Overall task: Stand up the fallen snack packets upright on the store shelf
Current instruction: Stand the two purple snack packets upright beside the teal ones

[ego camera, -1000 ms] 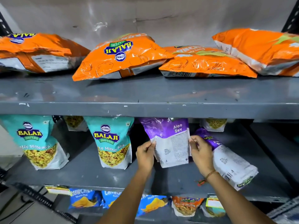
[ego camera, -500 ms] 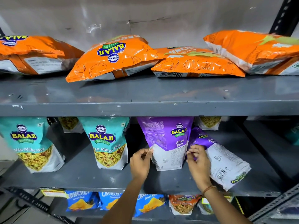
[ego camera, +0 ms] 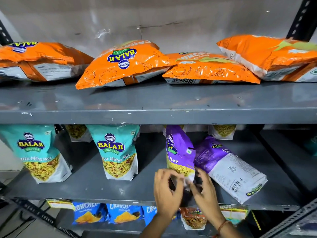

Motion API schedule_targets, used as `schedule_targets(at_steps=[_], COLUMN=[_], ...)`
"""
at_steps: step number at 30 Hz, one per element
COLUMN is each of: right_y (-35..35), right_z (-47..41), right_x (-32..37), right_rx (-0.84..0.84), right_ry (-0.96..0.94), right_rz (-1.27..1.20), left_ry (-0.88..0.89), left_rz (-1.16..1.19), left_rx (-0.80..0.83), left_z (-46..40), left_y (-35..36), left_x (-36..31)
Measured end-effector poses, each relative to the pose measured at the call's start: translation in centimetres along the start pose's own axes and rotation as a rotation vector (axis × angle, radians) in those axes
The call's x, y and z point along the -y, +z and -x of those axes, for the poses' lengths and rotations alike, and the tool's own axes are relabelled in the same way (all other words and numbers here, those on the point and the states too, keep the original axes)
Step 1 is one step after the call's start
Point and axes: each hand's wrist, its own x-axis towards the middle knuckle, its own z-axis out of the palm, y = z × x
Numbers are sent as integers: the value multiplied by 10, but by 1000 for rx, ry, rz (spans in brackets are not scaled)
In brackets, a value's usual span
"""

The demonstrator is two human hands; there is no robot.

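Observation:
A purple Aloo Sev packet (ego camera: 179,150) stands upright on the middle shelf (ego camera: 96,184), with its front turned partly to the left. My left hand (ego camera: 167,193) and my right hand (ego camera: 206,193) pinch its bottom corners from either side; both hands are blurred. A second purple packet (ego camera: 229,170) lies tilted on its back just to the right and leans against the first. Two teal Balaji mix packets (ego camera: 35,152) (ego camera: 117,152) stand upright to the left. Several orange wafer packets (ego camera: 127,64) lie flat on the top shelf (ego camera: 154,107).
Small packets stand at the back of the middle shelf (ego camera: 223,132). Blue and orange packets (ego camera: 89,213) fill the shelf below. Black slotted uprights frame the rack at the right (ego camera: 300,18). A bare stretch of middle shelf lies between the teal and purple packets.
The purple packet has been rotated from showing its back to showing its front. Both hands have slid down from its sides to its base. The camera view shifted slightly left.

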Motion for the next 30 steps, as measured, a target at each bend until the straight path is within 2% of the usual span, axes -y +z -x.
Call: schedule_targets(at_steps=[2,3,5,7,11,14,16,18,19,21,24,26,27,29,30], right_y=[-5,-8,-12,-14,-14,-16,-23,-37,-47,-74,-125,-157,-170,-184,-189], right_z=[-9,-15,-28,-42,-58,-60,-60,-64,-67,-75,-95,-110,-115,-122,-123], right_x=[-5,-6,-6,-9,-12,-10,-6,2,6,17,2,-22,-32,-52,-60], right_rx=[-11,-12,-19,-27,-30,38,52,-46,-100,-202,-333,-294,-220,-21,70], right_ry=[19,9,-8,-2,49,82,105,116,114,101,161,263,320,432,474], right_rz=[21,33,96,172,245,238,182,114,85,91,156,206,295,456,448], left_ry=[-160,-275,-456,-566,-564,-553,-576,-588,-577,-588,-737,-958,-1048,-1157,-1171], left_rz=[131,195,348,540,605,636,521,412,396,401,491,584,621,659,645], left_rx=[-82,-68,50,179,218,221,90,-100,-138,-44,202,328,348,300,250], left_z=[-25,-39,-64,-79,-79,-71,-63,-45,-33,-8,15,20,20,18,16], left_y=[-2,-3,-2,0,2,2,2,7,12,27,64,88,100,118,129], left_x=[3,10,24,34,37,37,30,16,8,-10,-33,-49,-54,-55,-51])
